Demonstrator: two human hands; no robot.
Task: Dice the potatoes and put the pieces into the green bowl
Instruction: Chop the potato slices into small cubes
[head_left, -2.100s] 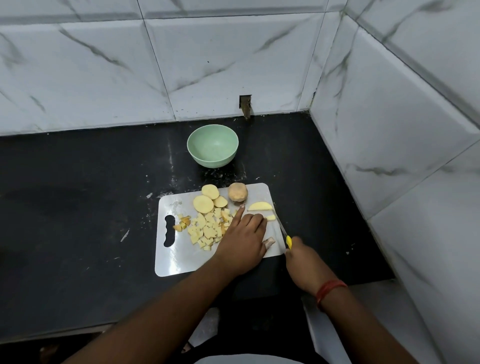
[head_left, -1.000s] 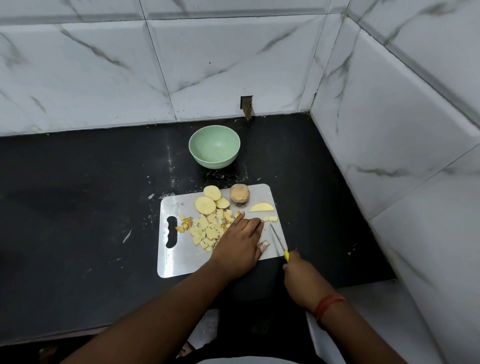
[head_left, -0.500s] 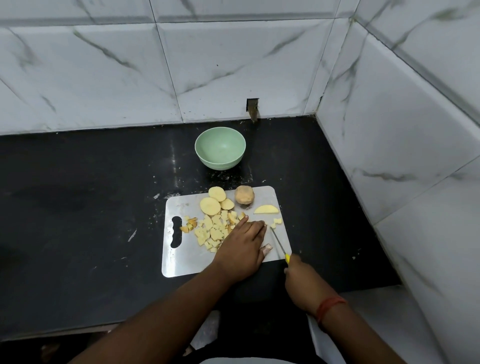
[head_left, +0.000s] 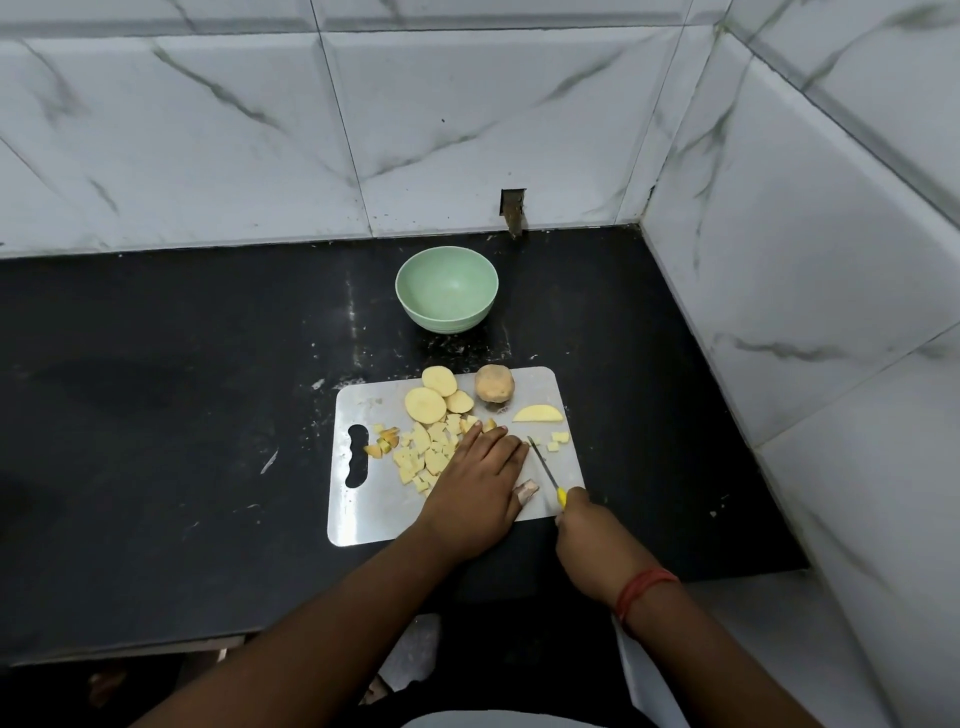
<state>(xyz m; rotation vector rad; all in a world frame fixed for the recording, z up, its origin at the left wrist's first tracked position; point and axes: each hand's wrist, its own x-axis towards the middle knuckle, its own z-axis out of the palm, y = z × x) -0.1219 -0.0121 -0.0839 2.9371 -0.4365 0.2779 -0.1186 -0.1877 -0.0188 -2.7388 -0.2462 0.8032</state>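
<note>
A steel cutting board lies on the black counter. On it are round potato slices, an unpeeled potato end, a half-moon slice, a heap of diced pieces and a few small cubes. My left hand lies palm down on the board, covering whatever is beneath it, fingers touching the heap. My right hand grips a yellow-handled knife, its blade right beside my left fingers. The green bowl stands empty behind the board.
White marble-look tiled walls close the counter at the back and on the right. A small dark notch sits in the back wall behind the bowl. The counter's front edge runs just below the board.
The knife has drawn back from the far right of the board to beside my left fingers, leaving a few small cubes there. My left hand stays pressed on the board.
</note>
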